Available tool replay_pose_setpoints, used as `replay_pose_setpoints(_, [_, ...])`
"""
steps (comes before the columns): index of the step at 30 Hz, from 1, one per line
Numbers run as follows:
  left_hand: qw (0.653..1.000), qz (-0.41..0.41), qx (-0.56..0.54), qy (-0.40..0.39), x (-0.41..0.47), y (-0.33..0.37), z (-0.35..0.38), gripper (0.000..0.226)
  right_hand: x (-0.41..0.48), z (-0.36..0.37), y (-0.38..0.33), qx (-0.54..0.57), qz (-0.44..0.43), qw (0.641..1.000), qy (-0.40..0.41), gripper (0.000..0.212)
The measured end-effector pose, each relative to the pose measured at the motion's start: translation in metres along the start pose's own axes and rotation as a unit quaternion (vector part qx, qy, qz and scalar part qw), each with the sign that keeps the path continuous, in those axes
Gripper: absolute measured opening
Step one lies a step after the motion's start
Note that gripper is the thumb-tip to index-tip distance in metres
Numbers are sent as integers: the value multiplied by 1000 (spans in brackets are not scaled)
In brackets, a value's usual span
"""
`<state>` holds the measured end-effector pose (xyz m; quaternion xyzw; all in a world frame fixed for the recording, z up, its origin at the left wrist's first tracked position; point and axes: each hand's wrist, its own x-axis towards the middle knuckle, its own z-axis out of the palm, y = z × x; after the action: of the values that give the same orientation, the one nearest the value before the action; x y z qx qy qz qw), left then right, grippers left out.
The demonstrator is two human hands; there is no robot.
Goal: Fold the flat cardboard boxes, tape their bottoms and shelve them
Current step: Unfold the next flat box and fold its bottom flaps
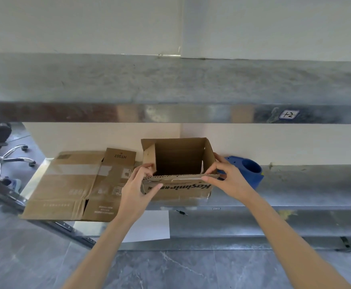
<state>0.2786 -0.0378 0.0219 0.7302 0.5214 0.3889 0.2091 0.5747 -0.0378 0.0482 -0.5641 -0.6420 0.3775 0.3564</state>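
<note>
Cardboard edge sits under both of my grips. My left grip (138, 184) curls over the near left corner of the open box (178, 159), fingers hooked inside and thumb lying on the near flap (176, 188). My right grip (225, 176) pinches the right end of that flap's raw edge between thumb and fingertips.

The box stands on the metal shelf (295, 184) with its mouth up and tipped toward me. Its long axis runs left to right, straight from one grip to the other. The near flap hangs outward over the front wall, its print upside down to me, so I judge this open end to be the bottom that has yet to be closed and taped. Folding that flap means swinging it up and away from me, over the mouth, with both grips moving together.

Just right of the box, behind my right grip, is the blue tape dispenser (251, 170), so that grip is nearer to it. Left of the box lies a flat carton (66, 184), nearer my left grip.
</note>
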Motion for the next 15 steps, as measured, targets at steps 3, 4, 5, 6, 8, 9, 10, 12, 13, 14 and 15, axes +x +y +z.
replay_pose_setpoints(3, [999, -32, 8, -15, 3, -3, 0, 35, -1, 1, -2, -62, -22, 997, -39, 17])
replay_pose_setpoints(4, [998, -50, 11, -25, 4, -4, -1, 36, -1, 3, -5, -89, -25, 994, -56, 25])
replay_pose_setpoints(5, [997, -64, 14, -34, 5, -5, -2, 38, -2, 5, -8, -107, -21, 992, -70, 35])
replay_pose_setpoints(6, [996, -73, 16, -40, 6, -5, -3, 39, -3, 7, -11, -108, -13, 991, -75, 46])
replay_pose_setpoints(8, [996, -79, 13, -43, 8, -5, -5, 42, -4, 11, -13, -92, 1, 994, -59, 66])
replay_pose_setpoints(9, [996, -79, 5, -41, 9, -6, -7, 44, -4, 12, -13, -87, 4, 995, -43, 73])
replay_pose_setpoints(10, [996, -79, -7, -36, 11, -6, -9, 46, -3, 12, -13, -87, 5, 996, -23, 75])
replay_pose_setpoints(12, [996, -82, -42, -16, 18, -11, -12, 50, 2, 12, -10, -85, 2, 996, 26, 75])
replay_pose_setpoints(13, [995, -85, -59, -3, 23, -14, -12, 51, 5, 11, -8, -82, 1, 995, 51, 75])
replay_pose_setpoints(14, [994, -87, -69, 9, 27, -17, -13, 54, 8, 11, -7, -81, -2, 994, 72, 76])
replay_pose_setpoints(15, [994, -88, -66, 17, 31, -20, -13, 58, 11, 10, -6, -88, -5, 992, 87, 79])
